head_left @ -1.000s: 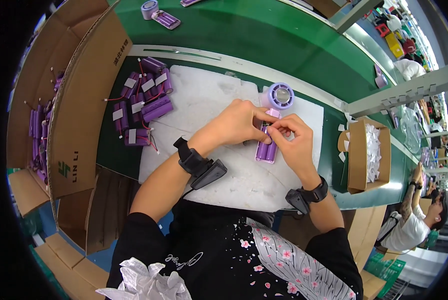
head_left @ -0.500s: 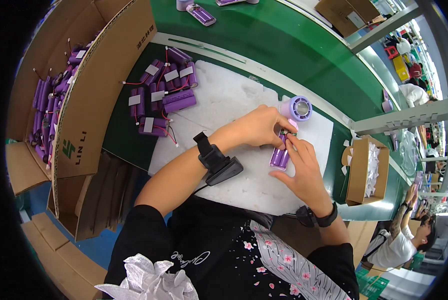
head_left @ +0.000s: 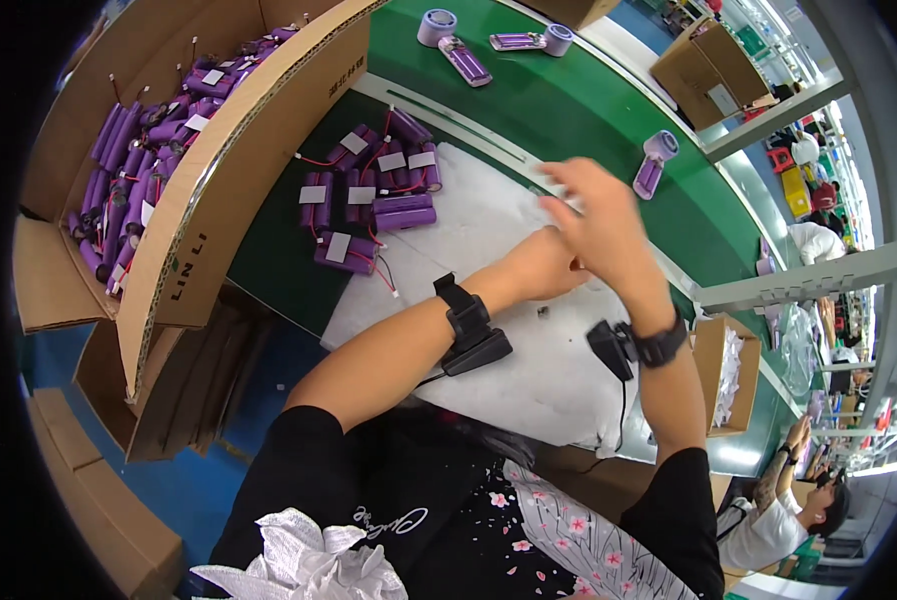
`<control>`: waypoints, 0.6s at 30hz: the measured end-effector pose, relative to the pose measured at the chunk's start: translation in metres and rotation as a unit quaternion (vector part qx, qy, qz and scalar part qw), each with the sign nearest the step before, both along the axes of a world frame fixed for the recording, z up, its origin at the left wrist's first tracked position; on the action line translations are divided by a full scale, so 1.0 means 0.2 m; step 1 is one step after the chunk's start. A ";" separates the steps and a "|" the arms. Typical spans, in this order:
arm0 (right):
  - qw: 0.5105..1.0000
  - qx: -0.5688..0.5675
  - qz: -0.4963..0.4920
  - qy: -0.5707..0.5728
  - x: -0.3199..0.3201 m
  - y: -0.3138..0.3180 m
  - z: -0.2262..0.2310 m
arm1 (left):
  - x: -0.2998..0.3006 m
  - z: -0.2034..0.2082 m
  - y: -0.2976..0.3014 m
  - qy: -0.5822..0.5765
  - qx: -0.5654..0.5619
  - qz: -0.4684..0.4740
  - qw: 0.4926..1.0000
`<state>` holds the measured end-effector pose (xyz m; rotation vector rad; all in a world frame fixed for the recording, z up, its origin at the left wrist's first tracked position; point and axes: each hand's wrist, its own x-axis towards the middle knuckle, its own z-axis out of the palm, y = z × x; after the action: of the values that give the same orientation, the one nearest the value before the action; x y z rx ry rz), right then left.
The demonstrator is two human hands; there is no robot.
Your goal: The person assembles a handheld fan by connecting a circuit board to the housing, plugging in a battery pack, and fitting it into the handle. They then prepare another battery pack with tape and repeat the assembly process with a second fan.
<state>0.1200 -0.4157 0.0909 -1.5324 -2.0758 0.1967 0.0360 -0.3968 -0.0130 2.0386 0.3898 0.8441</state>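
Right hand (head_left: 604, 225): now lifted, fingers spread and empty, having released the purple battery pack (head_left: 652, 165), which lies far right on the green belt. Left hand (head_left: 544, 265): mostly hidden, fingers unreadable. This piece seems finished.

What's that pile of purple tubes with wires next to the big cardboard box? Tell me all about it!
The pile is a loose heap of purple cylinder packs, most joined side by side in twos or threes. They look wrapped in shiny plastic film, with small whitish square labels on top and thin red and black wires trailing out. They lie flat on the green table, at the far left edge of the white mat, right beside the box. Neither hand touches them.
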 end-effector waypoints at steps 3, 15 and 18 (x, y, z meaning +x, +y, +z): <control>0.976 -0.165 0.140 -0.038 -0.28 0.22 -0.01 | 0.00 -0.05 -0.05 -0.164 -0.118 0.016 0.979; 0.983 -0.073 0.086 0.144 -0.18 0.25 0.07 | 0.02 0.01 -0.01 0.056 -0.057 -0.061 0.995; 0.954 -0.075 -0.026 0.289 -0.05 0.06 0.19 | 0.00 0.02 -0.01 0.047 -0.063 -0.035 0.996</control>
<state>0.1104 -0.4042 0.1297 -1.3960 -1.5790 0.7070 0.0370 -0.3990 -0.0092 1.9676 0.4120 0.6660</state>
